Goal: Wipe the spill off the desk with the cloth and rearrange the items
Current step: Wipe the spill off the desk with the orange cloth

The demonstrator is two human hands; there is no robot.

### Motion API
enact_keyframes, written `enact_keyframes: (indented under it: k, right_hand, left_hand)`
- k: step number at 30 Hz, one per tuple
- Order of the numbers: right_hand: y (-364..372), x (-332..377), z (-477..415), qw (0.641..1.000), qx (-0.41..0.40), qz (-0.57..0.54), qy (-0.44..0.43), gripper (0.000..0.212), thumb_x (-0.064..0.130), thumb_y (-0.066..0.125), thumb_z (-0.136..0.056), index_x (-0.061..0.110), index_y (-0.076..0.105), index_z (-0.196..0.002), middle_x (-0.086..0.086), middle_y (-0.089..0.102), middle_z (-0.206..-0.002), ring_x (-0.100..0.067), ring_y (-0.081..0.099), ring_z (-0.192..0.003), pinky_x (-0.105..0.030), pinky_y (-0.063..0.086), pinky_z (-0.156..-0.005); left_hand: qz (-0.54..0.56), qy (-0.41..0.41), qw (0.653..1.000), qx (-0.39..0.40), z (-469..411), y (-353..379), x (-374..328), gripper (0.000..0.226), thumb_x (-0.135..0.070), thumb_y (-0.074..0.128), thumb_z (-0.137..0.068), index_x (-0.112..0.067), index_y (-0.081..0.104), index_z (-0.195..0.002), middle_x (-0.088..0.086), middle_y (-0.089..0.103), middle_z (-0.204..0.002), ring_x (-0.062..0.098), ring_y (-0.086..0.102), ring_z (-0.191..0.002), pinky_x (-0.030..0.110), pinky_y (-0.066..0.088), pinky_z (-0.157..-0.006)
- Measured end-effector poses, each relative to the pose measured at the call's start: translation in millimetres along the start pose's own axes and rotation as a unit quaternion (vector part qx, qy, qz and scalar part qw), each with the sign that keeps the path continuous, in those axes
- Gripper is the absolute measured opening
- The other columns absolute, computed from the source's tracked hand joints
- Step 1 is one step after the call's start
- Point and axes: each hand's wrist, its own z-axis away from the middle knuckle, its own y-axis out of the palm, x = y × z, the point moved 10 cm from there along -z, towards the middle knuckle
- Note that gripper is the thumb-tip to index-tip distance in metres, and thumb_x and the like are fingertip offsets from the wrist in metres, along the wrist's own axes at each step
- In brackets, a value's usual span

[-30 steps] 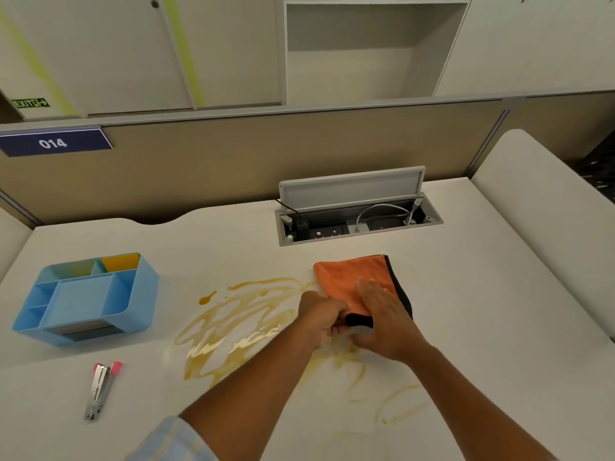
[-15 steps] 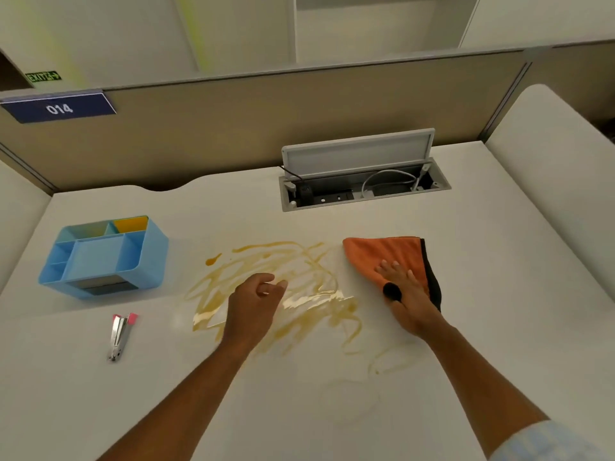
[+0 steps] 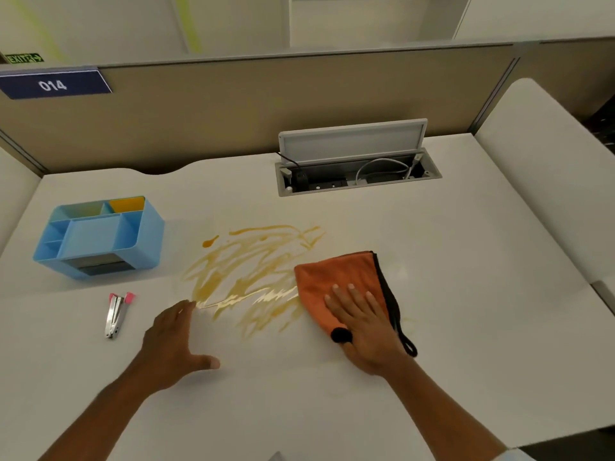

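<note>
An orange cloth (image 3: 336, 277) with a black edge and loop lies folded on the white desk (image 3: 466, 327), at the right edge of a smeared yellow-brown spill (image 3: 246, 274). My right hand (image 3: 362, 324) presses flat on the cloth's near part, fingers spread. My left hand (image 3: 173, 341) rests palm down on the desk just left of the spill, fingers apart, holding nothing. A pink and silver stapler (image 3: 117, 314) lies to the left. A light blue desk organiser (image 3: 96, 237) stands at the far left.
An open cable box (image 3: 356, 171) with its lid raised and wires inside is set into the desk at the back. A beige partition with a "014" sign (image 3: 53, 84) runs behind. A white side panel (image 3: 545, 168) borders the right.
My left hand let go of the cloth and moved left to the desk beside the spill. My right hand now lies flat on the cloth. The faint smears in front of the cloth are mostly gone.
</note>
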Motion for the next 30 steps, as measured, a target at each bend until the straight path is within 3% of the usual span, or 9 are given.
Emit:
enact_keyframes:
  k: [4, 8, 12, 14, 17, 21, 24, 27, 30]
  right_hand:
    - [-36.0, -75.8, 13.6, 0.994, -0.05, 0.005, 0.101, 0.064, 0.05, 0.024, -0.099, 0.034, 0.024, -0.161, 0.006, 0.014, -0.171, -0.023, 0.012, -0.16, -0.047, 0.014, -0.128]
    - [-28.6, -138.4, 33.3, 0.969, -0.041, -0.022, 0.241, 0.062, 0.045, 0.033, -0.108, 0.037, 0.006, -0.163, 0.012, -0.004, -0.171, -0.019, 0.003, -0.161, -0.048, 0.003, -0.13]
    - [-16.7, -124.1, 35.0, 0.956, -0.03, -0.019, 0.292, 0.071, 0.057, 0.005, -0.096, 0.038, -0.003, -0.164, 0.003, -0.01, -0.174, -0.028, -0.009, -0.161, -0.053, -0.009, -0.128]
    - [-11.1, -89.9, 25.1, 0.96, -0.03, -0.02, 0.279, 0.075, 0.057, 0.005, -0.092, 0.036, 0.002, -0.164, -0.001, -0.005, -0.174, -0.035, -0.005, -0.16, -0.057, -0.009, -0.127]
    - [1.5, -19.1, 4.6, 0.981, -0.024, -0.009, 0.194, 0.073, 0.054, 0.02, -0.095, 0.033, 0.013, -0.165, -0.003, 0.004, -0.174, -0.04, 0.001, -0.16, -0.062, -0.002, -0.126]
    - [22.3, 58.3, 7.8, 0.998, -0.023, 0.001, 0.058, 0.07, 0.054, 0.031, -0.1, 0.039, 0.008, -0.165, 0.004, -0.001, -0.175, -0.032, -0.005, -0.161, -0.061, 0.001, -0.127]
    - [28.2, 60.8, 42.3, 1.0, -0.022, -0.003, 0.007, 0.072, 0.047, 0.039, -0.098, 0.042, 0.011, -0.164, 0.008, 0.002, -0.175, -0.027, -0.001, -0.162, -0.056, 0.003, -0.128]
    - [7.2, 14.0, 63.3, 0.998, -0.04, 0.011, 0.045, 0.065, 0.044, 0.035, -0.1, 0.039, 0.023, -0.163, 0.006, 0.014, -0.174, -0.025, 0.01, -0.161, -0.055, 0.017, -0.127]
    - [-22.8, -50.1, 70.9, 0.986, -0.064, 0.019, 0.152, 0.062, 0.044, 0.031, -0.098, 0.036, 0.028, -0.159, 0.003, 0.022, -0.17, -0.028, 0.023, -0.158, -0.054, 0.024, -0.125]
  left_hand:
    - [-0.02, -0.01, 0.999, 0.04, 3.1, 7.8, 17.9, 0.156, -0.084, 0.081, -0.046, -0.017, 0.001, -0.163, 0.004, -0.001, -0.172, 0.03, 0.007, -0.157, 0.048, 0.025, -0.124]
    - [-0.009, -0.014, 0.995, 0.095, 24.3, 34.0, 34.8, 0.16, -0.072, 0.088, -0.049, -0.016, -0.011, -0.161, 0.002, -0.02, -0.17, 0.028, -0.007, -0.158, 0.044, 0.019, -0.128]
    - [-0.025, 0.008, 0.996, 0.086, 28.2, 34.5, 32.8, 0.156, -0.067, 0.087, -0.055, -0.014, -0.013, -0.161, 0.002, -0.03, -0.167, 0.027, -0.018, -0.157, 0.041, 0.014, -0.129]
    - [-0.032, 0.01, 0.996, 0.084, 27.1, 33.2, 29.1, 0.154, -0.065, 0.087, -0.058, -0.013, -0.015, -0.161, 0.004, -0.031, -0.166, 0.028, -0.02, -0.157, 0.042, 0.013, -0.129]
    - [-0.033, 0.0, 0.995, 0.089, 31.4, 37.3, 32.3, 0.154, -0.062, 0.089, -0.059, -0.013, -0.017, -0.16, 0.006, -0.032, -0.166, 0.03, -0.021, -0.156, 0.044, 0.014, -0.129]
    - [-0.04, 0.004, 0.995, 0.09, 39.1, 40.4, 41.6, 0.152, -0.066, 0.087, -0.06, -0.015, -0.016, -0.161, 0.004, -0.032, -0.166, 0.028, -0.021, -0.156, 0.045, 0.018, -0.128]
    - [-0.05, 0.024, 0.994, 0.095, 38.5, 38.5, 43.0, 0.151, -0.068, 0.085, -0.061, -0.017, -0.015, -0.161, 0.002, -0.033, -0.166, 0.027, -0.02, -0.157, 0.045, 0.02, -0.128]
    - [-0.05, 0.039, 0.994, 0.084, 32.2, 33.6, 37.6, 0.15, -0.067, 0.086, -0.062, -0.018, -0.015, -0.161, 0.001, -0.033, -0.166, 0.026, -0.02, -0.157, 0.045, 0.021, -0.127]
    - [-0.048, 0.039, 0.995, 0.083, 31.2, 35.5, 34.4, 0.15, -0.065, 0.087, -0.061, -0.017, -0.014, -0.162, 0.001, -0.031, -0.167, 0.026, -0.02, -0.157, 0.046, 0.02, -0.127]
